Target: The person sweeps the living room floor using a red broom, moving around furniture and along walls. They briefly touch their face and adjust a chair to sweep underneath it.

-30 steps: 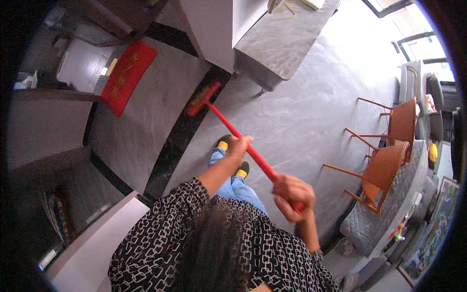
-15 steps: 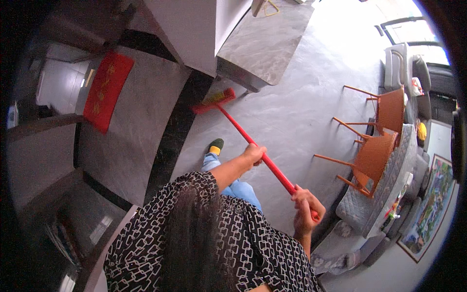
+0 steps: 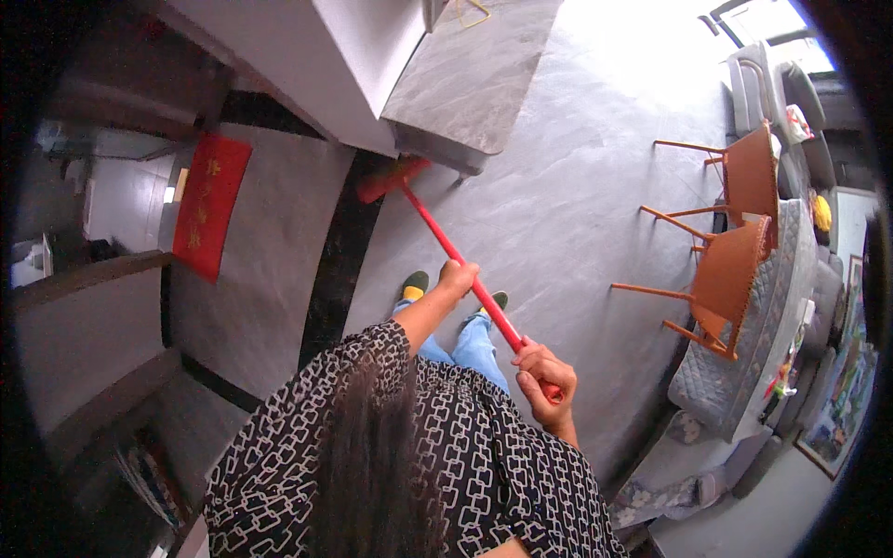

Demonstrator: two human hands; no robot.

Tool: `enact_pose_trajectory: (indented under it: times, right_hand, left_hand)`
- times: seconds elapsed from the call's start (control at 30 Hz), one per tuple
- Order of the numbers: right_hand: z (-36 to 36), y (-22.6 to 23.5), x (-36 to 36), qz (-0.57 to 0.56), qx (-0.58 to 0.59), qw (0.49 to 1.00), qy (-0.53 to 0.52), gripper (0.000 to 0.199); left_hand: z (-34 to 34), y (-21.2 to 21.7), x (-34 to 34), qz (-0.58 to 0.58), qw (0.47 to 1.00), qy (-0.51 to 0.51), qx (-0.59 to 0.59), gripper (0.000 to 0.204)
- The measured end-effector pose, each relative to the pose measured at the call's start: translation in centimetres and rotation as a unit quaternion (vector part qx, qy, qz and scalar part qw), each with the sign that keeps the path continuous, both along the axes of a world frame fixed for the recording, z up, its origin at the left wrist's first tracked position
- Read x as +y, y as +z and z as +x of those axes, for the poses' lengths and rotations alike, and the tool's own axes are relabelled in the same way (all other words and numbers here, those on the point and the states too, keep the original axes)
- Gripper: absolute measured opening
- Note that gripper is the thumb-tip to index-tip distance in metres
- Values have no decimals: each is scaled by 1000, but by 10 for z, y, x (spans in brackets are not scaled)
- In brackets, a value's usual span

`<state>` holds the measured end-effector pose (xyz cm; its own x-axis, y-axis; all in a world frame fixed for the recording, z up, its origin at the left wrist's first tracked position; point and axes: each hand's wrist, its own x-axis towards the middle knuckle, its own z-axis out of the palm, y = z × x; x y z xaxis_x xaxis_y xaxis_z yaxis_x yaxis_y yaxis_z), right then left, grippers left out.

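Note:
A red long-handled broom (image 3: 430, 223) slants across the middle of the view. Its head (image 3: 379, 186) rests on the floor by the black floor strip, close to the low corner of a grey stone-topped cabinet; part of the head looks dark and blurred. Partway down the handle, my left hand (image 3: 459, 277) is wrapped round it. My right hand (image 3: 545, 381) grips near the handle's top end, which pokes out below the fingers. Both my feet, in dark green shoes, stand on the floor beneath the handle.
The grey stone-topped cabinet (image 3: 465, 93) juts out at the top beside a white wall edge. Brown chairs (image 3: 730, 284) stand to the right before a grey padded sofa (image 3: 712, 381). At left, a red mat (image 3: 214, 206) lies beyond the black floor strip (image 3: 335, 270).
Both hands and the handle have shifted left in view, and the broom head has turned so less of its yellowish side shows. My second foot has come into sight.

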<state>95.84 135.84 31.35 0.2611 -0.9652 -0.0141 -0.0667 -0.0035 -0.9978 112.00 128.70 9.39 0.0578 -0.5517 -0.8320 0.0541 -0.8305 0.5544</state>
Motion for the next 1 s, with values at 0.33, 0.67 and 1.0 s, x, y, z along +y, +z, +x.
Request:
enact_pose_trajectory:
  times: [0.33,0.67,1.0]
  right_hand:
    - [-105,61,-23,-12,-34,996,80,13]
    - [-134,-2,-47,-1,-72,991,110,18]
    - [-215,94,-67,-114,133,978,110,22]
  left_hand:
    - [-82,75,28,69,995,-8,66,22]
    - [-100,13,10,167,985,34,31,14]
    - [-273,73,-49,92,944,-64,311,23]
